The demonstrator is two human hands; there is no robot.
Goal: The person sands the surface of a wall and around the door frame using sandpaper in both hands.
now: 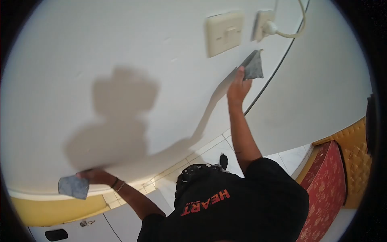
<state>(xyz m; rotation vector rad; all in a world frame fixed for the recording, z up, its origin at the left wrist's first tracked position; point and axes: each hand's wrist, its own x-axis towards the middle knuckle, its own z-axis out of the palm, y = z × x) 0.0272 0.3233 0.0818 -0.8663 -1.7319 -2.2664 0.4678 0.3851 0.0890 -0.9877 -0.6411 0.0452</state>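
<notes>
My right hand (238, 90) is raised close to the white wall (181, 84), below the switch and socket. Its fingers are closed on a flat, mottled grey piece (254, 67) with angular edges. Whether this is cloth, sandpaper or a blade, I cannot tell. Low on the left, my left hand (96, 176) grips a squarish blue-grey piece (74, 187) by one side, and its kind is also unclear. A dark band and a light one circle that wrist. Shadows of my head and arm fall across the wall.
A cream switch (224, 34) and a socket with a plug (269, 27) and cable are on the wall. A dark seam (278, 66) runs down it. Right are a red patterned mattress (322, 193) and padded headboard (354, 161). Lower left is a pale cabinet (76, 232) with keys (86, 223).
</notes>
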